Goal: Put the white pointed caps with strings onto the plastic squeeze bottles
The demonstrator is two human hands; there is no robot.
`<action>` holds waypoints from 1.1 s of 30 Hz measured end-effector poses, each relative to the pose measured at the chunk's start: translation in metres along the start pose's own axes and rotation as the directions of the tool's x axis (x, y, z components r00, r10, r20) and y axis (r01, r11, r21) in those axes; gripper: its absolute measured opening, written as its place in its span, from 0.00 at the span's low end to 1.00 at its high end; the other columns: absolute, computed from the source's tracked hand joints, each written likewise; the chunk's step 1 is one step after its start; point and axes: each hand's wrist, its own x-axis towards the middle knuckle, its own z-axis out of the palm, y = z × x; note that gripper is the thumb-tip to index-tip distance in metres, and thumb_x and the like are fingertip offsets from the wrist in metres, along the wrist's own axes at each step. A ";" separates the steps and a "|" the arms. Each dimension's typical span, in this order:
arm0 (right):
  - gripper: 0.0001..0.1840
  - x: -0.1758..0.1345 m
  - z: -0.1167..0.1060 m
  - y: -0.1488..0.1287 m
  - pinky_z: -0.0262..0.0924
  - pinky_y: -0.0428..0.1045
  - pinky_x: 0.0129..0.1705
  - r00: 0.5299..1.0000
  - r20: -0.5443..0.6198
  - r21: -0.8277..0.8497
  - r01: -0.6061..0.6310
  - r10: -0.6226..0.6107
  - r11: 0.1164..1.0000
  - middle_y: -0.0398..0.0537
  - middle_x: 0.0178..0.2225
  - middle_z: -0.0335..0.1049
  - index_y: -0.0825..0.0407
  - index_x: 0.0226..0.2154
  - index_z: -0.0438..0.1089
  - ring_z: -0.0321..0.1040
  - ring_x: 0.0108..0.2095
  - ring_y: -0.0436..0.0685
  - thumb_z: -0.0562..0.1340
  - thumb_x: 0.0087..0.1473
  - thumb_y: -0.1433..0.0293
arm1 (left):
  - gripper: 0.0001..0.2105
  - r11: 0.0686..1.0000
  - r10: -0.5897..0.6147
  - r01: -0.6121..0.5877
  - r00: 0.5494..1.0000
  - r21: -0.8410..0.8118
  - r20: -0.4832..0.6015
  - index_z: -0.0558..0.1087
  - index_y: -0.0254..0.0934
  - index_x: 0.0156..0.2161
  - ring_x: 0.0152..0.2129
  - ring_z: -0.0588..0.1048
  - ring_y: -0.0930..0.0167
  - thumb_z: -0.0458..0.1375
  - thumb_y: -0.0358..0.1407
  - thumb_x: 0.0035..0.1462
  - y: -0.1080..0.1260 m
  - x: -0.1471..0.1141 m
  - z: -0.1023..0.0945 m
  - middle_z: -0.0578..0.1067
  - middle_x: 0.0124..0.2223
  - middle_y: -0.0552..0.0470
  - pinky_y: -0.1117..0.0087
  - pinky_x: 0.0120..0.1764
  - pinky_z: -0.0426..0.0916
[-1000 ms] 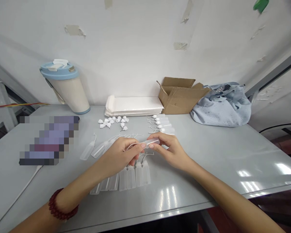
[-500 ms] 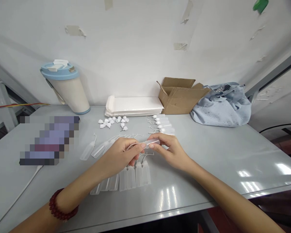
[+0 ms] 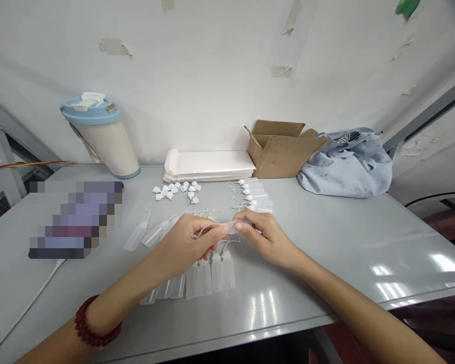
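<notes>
Gleaming bottle — translucent (and slim)

Over the middle of the worktop, the left hand and right hand grip 1 translucent bottle. White caps lie toward the back edge; along it, left to right, sit a tumbler, white stack, open carton and cloth bag.

Light: bright, diffuse | Glare: streaks on tabletop, front and right | Phone: pixelated | Edges: wide-angle stretch

Left grip and right grip pinch close together.
</notes>
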 end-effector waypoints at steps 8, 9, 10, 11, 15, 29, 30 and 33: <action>0.16 0.000 0.002 0.001 0.54 0.46 0.29 0.999 0.006 0.030 -0.037 0.037 0.999 0.43 0.25 0.64 0.54 0.29 0.67 0.60 0.26 0.50 0.51 0.61 0.63 | 0.20 1.000 0.009 -0.009 1.000 0.021 -0.019 0.60 0.37 0.18 0.16 0.63 0.76 0.52 0.43 0.58 0.004 -0.002 0.001 0.62 0.16 0.58 0.75 0.21 0.57; 0.15 0.000 0.002 0.001 0.53 0.46 0.29 0.999 0.009 0.037 -0.041 0.040 0.998 0.43 0.25 0.64 0.54 0.29 0.67 0.59 0.26 0.50 0.51 0.61 0.63 | 0.19 1.000 0.009 -0.009 1.000 0.029 -0.020 0.60 0.37 0.18 0.16 0.63 0.76 0.52 0.43 0.57 0.004 -0.002 0.001 0.62 0.16 0.58 0.75 0.21 0.57; 0.15 0.000 0.002 0.001 0.53 0.46 0.29 0.999 0.010 0.044 -0.043 0.042 0.998 0.43 0.25 0.64 0.54 0.29 0.67 0.59 0.26 0.50 0.51 0.61 0.63 | 0.19 0.999 0.010 -0.009 1.000 0.039 -0.021 0.60 0.37 0.18 0.16 0.63 0.75 0.52 0.43 0.57 0.004 -0.002 0.001 0.62 0.16 0.58 0.75 0.21 0.57; 0.15 0.000 0.001 0.001 0.52 0.45 0.28 0.999 0.012 0.052 -0.044 0.043 0.998 0.43 0.25 0.63 0.54 0.29 0.67 0.58 0.25 0.50 0.51 0.61 0.63 | 0.19 0.999 0.012 -0.011 1.000 0.047 -0.023 0.60 0.37 0.18 0.16 0.63 0.75 0.51 0.43 0.57 0.004 -0.002 0.001 0.61 0.16 0.58 0.75 0.21 0.57; 0.16 0.000 0.000 0.000 0.50 0.45 0.26 0.999 0.013 0.090 -0.051 0.050 0.995 0.40 0.21 0.57 0.53 0.27 0.65 0.54 0.23 0.48 0.52 0.61 0.63 | 0.20 0.993 0.062 -0.056 0.997 0.108 -0.051 0.58 0.37 0.18 0.16 0.61 0.76 0.51 0.43 0.58 0.003 -0.003 0.003 0.60 0.17 0.58 0.75 0.21 0.58; 0.26 0.002 -0.001 0.004 0.42 0.45 0.21 0.951 0.159 0.347 -0.304 0.264 0.887 0.36 0.16 0.46 0.51 0.18 0.51 0.45 0.18 0.46 0.54 0.57 0.52 | 0.13 0.636 0.552 -0.406 0.833 0.656 -0.020 0.68 0.37 0.29 0.19 0.60 0.74 0.46 0.35 0.63 -0.017 -0.002 0.011 0.63 0.23 0.56 0.72 0.23 0.55; 0.26 0.003 -0.001 0.005 0.43 0.45 0.21 0.954 0.142 0.338 -0.298 0.265 0.893 0.36 0.16 0.47 0.51 0.17 0.51 0.45 0.18 0.46 0.54 0.57 0.52 | 0.11 0.655 0.536 -0.387 0.843 0.649 -0.038 0.69 0.37 0.32 0.20 0.62 0.74 0.47 0.35 0.63 -0.017 -0.001 0.010 0.66 0.24 0.55 0.72 0.25 0.57; 0.25 0.006 -0.005 0.007 0.46 0.45 0.23 0.967 0.022 0.289 -0.251 0.255 0.924 0.37 0.17 0.50 0.51 0.18 0.55 0.48 0.19 0.47 0.53 0.58 0.53 | 0.09 0.712 0.488 -0.316 0.865 0.627 -0.117 0.71 0.37 0.39 0.26 0.69 0.71 0.48 0.34 0.61 -0.020 0.006 0.001 0.72 0.32 0.51 0.71 0.30 0.63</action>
